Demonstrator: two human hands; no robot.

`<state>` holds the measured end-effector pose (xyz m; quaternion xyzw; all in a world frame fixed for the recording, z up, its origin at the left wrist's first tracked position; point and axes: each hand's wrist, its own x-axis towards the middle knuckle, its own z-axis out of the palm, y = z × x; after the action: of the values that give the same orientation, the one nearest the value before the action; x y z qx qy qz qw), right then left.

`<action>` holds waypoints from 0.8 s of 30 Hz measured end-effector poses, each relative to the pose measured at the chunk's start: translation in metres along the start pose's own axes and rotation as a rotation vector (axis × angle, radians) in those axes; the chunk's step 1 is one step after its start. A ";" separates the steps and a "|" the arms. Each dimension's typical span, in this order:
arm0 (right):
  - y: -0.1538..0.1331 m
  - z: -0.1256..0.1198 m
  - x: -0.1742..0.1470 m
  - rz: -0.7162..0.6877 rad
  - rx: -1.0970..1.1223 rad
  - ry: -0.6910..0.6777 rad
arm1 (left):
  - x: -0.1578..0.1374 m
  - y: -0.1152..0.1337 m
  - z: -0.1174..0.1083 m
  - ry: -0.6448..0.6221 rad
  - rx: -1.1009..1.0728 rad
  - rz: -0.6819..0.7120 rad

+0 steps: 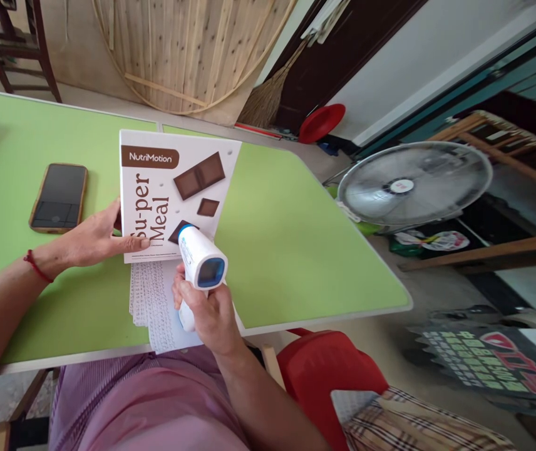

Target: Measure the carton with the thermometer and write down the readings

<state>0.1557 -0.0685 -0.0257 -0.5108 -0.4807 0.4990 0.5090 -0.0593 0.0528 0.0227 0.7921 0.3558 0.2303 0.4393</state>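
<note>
My left hand (96,239) grips the lower left side of a white box (155,207) printed "NutriMotion Su-per Meal", its thumb across the front and its other fingers partly hidden behind. The box stands tilted on the green table (287,250). In my right hand (209,310) is a white and blue infrared thermometer gun (202,257), held by its handle, its small screen facing me and its front end close to the box's lower right. Several printed sheets (164,307) lie under and in front of the box, reaching the table's near edge.
A phone (59,197) in a brown case lies left of the box. Right of the table stand a large round fan (413,185) and a red chair (329,369) with plaid cloth (413,419). Behind are a round wooden board (193,50), a broom (272,91) and a red basin (322,122).
</note>
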 end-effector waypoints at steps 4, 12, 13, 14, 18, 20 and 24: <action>-0.002 0.000 0.000 0.018 0.007 -0.010 | 0.000 -0.001 0.000 0.011 0.000 -0.014; -0.005 0.000 0.000 0.027 0.005 -0.044 | 0.000 -0.001 0.000 -0.001 -0.021 -0.011; -0.006 0.000 0.000 0.030 -0.001 -0.048 | 0.000 -0.001 0.000 0.000 -0.022 -0.010; -0.007 0.001 0.000 0.035 -0.006 -0.048 | 0.000 -0.001 0.000 0.001 -0.024 -0.010; -0.008 0.001 0.000 0.044 -0.008 -0.042 | 0.000 -0.001 0.000 -0.008 -0.033 -0.005; -0.008 0.001 0.000 0.044 -0.007 -0.044 | 0.000 -0.001 0.000 -0.010 -0.033 -0.012; -0.009 0.001 0.000 0.040 -0.016 -0.051 | 0.000 -0.001 0.000 -0.001 -0.013 -0.022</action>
<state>0.1548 -0.0679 -0.0170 -0.5115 -0.4871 0.5181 0.4823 -0.0594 0.0533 0.0218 0.7856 0.3626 0.2272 0.4469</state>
